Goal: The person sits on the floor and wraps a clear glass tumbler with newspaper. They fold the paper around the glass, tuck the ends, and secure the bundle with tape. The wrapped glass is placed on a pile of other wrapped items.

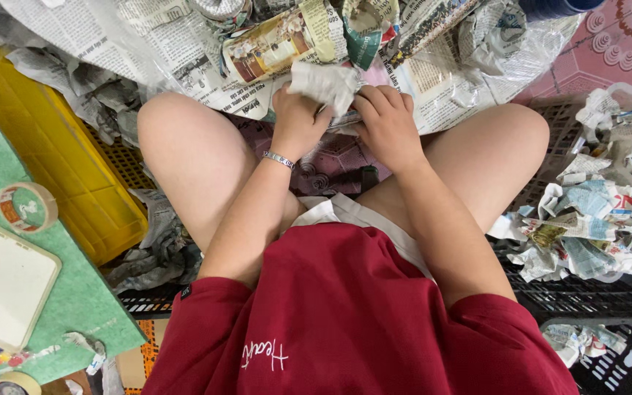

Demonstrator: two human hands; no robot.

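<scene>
While the left hand (298, 121) grips a crumpled newspaper bundle (325, 84), the right hand (385, 121) curls closed on its lower edge, between the knees.

We see one thing in hand: a white crumpled wad of paper (325, 83), soft and creased all over, with no flat face left on it. Taking the silver bracelet (279, 159) as our mark, the wad sits above it and slightly to the right, past the knuckles, raised off the floor. Its upper part bulges free and pale; its lower edge is pinched and hidden in the grip. Below it, further right of the bracelet, we make out a thin strip of printed paper (345, 121) running sideways, grey with small dark type. We cannot tell whether the strip and the wad are one piece.
</scene>
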